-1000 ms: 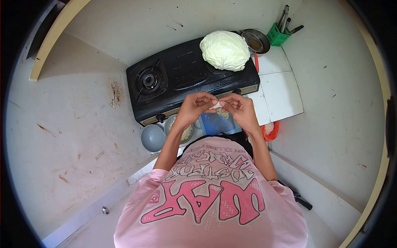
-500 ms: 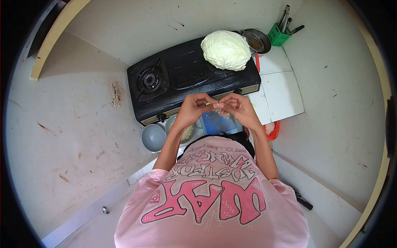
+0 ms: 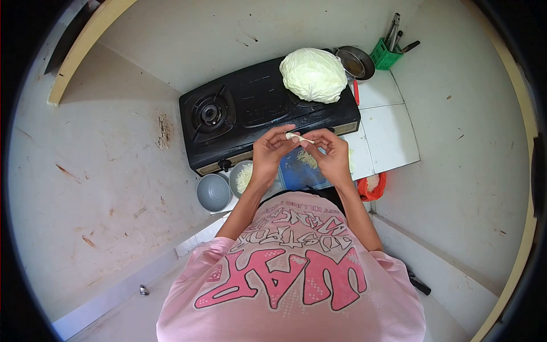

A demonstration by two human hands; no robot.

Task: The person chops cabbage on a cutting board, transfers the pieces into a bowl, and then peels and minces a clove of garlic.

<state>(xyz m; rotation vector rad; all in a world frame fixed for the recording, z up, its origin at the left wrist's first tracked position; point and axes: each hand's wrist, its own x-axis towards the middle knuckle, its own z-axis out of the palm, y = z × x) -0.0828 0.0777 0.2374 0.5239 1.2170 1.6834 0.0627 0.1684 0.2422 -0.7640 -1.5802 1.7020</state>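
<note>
Over the front edge of the stove, a small pale vegetable piece (image 3: pixel 298 137) is pinched between the fingertips of both my hands. My left hand (image 3: pixel 270 154) is closed on its left end, and my right hand (image 3: pixel 331 158) grips the right end. Below them lies a blue cutting board (image 3: pixel 292 175), with pale shreds (image 3: pixel 308 158) on it, partly hidden by my right hand. Left of the board, a grey bowl (image 3: pixel 233 183) holds chopped white pieces (image 3: pixel 244 177). My left forearm passes beside that bowl.
A whole cabbage (image 3: pixel 313 75) sits on the right of the black gas stove (image 3: pixel 263 105). Another grey bowl (image 3: pixel 213 191) stands at left. A dark pan (image 3: pixel 361 64), a green utensil basket (image 3: pixel 385 56) and a red bag (image 3: pixel 364 190) are at right. Walls flank both sides.
My hands have moved slightly apart, and the pale piece between them now shows lengthwise. More of the board and its shreds is visible. The view has shifted slightly.
</note>
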